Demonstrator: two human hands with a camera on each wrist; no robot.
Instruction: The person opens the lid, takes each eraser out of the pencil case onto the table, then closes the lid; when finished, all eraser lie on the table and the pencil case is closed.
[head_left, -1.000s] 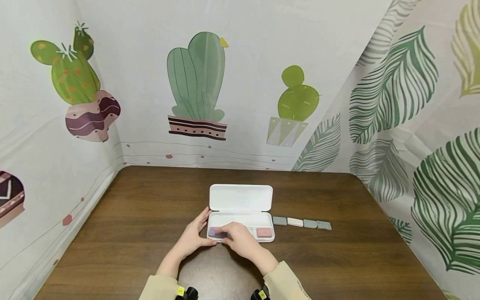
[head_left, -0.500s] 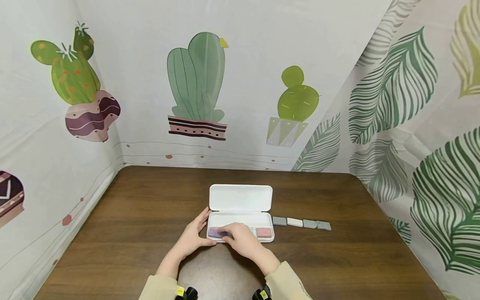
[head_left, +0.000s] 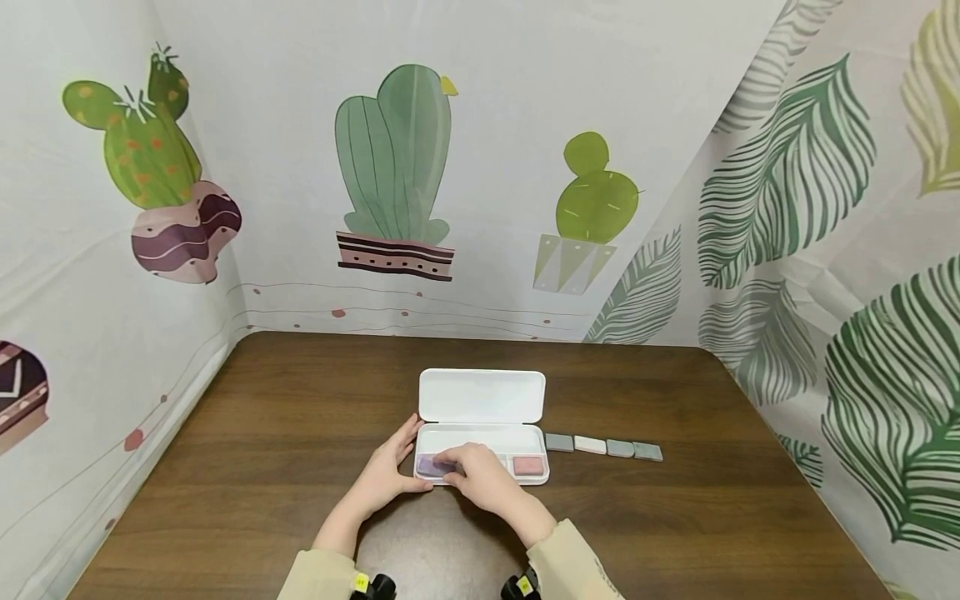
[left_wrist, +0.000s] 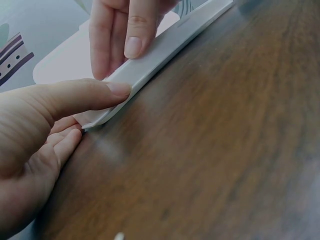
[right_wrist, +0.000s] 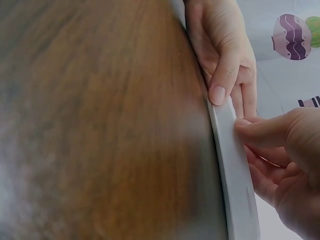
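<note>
Head view: left hand [head_left: 390,468] grips open white case [head_left: 482,433].

yellow wrist tags [head_left: 362,582], sleeve print [head_left: 602,575], none legible

The white case [head_left: 487,435] lay open, lid [head_left: 482,395] tipped back toward the tabletop's [head_left: 315,400] far edge; 1 purple block [head_left: 425,467], partly hidden, sat in its near strip, leftward.
</note>
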